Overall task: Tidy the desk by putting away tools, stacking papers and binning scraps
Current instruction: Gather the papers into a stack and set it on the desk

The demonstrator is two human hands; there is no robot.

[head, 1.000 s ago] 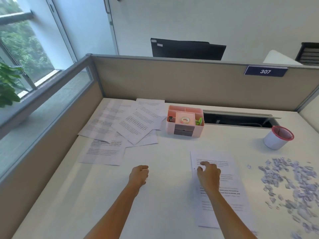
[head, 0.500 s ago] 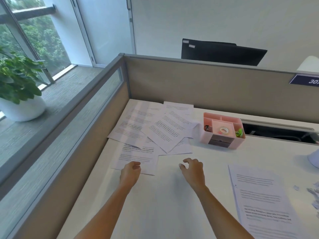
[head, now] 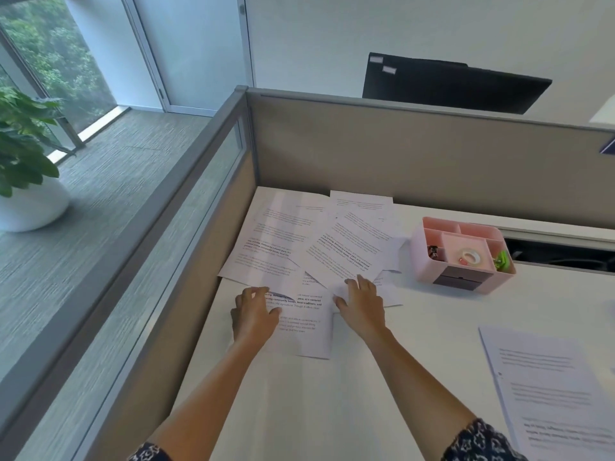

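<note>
Both hands have reached the scattered papers [head: 346,251] in your desk's [head: 332,410] far left corner, your right hand [head: 361,304] spread flat on them, your left hand [head: 254,311] curled on the nearest sheet [head: 309,327] (whether pinching, I cannot tell), so a hasty sweep could crease overlapping sheets.

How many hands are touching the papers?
2. The left hand lies on the nearest sheet; the right hand, fingers spread, lies on the overlapping sheets beside it. None hidden.

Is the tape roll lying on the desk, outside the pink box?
No, the tape roll sits inside the pink box, in its middle compartment.
</note>
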